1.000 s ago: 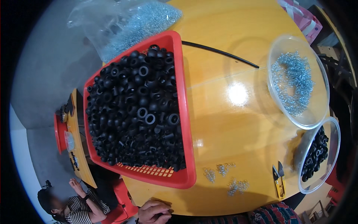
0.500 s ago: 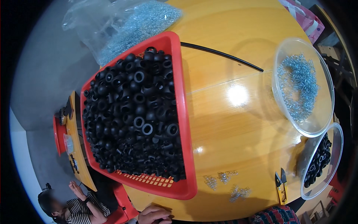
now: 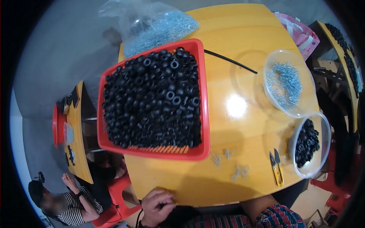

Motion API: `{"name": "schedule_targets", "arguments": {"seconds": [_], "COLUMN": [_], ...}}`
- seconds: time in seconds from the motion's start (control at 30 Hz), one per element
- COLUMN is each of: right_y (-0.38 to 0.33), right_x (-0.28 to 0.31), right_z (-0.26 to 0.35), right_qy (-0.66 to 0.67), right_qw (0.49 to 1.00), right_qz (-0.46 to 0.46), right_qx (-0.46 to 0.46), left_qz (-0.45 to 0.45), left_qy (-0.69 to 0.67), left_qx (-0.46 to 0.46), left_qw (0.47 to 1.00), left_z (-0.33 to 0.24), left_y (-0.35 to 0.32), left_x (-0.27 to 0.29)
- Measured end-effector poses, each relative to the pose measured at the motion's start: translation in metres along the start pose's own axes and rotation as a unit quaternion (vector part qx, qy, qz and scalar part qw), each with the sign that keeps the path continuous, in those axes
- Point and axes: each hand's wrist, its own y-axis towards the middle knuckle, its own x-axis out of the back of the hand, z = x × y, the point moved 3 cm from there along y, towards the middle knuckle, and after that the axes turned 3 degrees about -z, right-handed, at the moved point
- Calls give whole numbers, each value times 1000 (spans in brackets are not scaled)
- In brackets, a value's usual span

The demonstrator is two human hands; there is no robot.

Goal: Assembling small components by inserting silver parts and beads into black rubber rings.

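**A:** Head view, status?

**B:** My left hand (image 3: 157,204) is at the near edge of the yellow table (image 3: 243,114), fingers curled in. I can't tell if it pinches anything. My right hand is out of frame. The closest work is the loose metal pieces (image 3: 238,171), on bare wood just right of the hand, between the red tray (image 3: 203,114) and the yellow snips (image 3: 277,169).

**A:** Rest of the layout?

**B:** The tray is heaped with black rings (image 3: 152,102). At far right a clear bowl of metal parts (image 3: 285,83), and nearer, a clear bowl of black rings (image 3: 307,142). At the far edge a bag of metal parts (image 3: 159,26) and a black rod (image 3: 230,60). A co-worker (image 3: 64,201) sits near left.

**A:** Tips?

**B:** My call: slide low along the near edge to the pieces and stay off the tray's near wall, since its left corner looks to overhang the table.

**A:** Change from half a second ago?

**B:** The hand is up onto the edge and more of it shows. The view has swung, and the table items haven't moved relative to each other.
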Motion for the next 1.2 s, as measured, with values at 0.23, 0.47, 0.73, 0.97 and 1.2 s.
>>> {"name": "schedule_targets", "arguments": {"seconds": [0.23,0.47,0.73,0.97,1.2], "right_y": [-21,-51,-107,-186,-201], "right_x": [26,13,-8,3,48], "right_z": [83,116,144,192,242], "right_qy": [61,53,59,-103,54], "right_qw": [987,970,956,936,942], "right_qz": [45,137,207,225,-3], "right_qx": [142,196,197,249,332], "left_qz": [-9,-14,-62,-63,-38], "left_qy": [-90,-132,-151,-141,-188], "left_qx": [-40,-60,-79,-113,-92], "left_qw": [995,989,983,982,977], "left_z": [3,0,4,7,8], "left_y": [2,2,-3,-5,-3], "left_x": [-3,-6,-12,-7,-9]}}
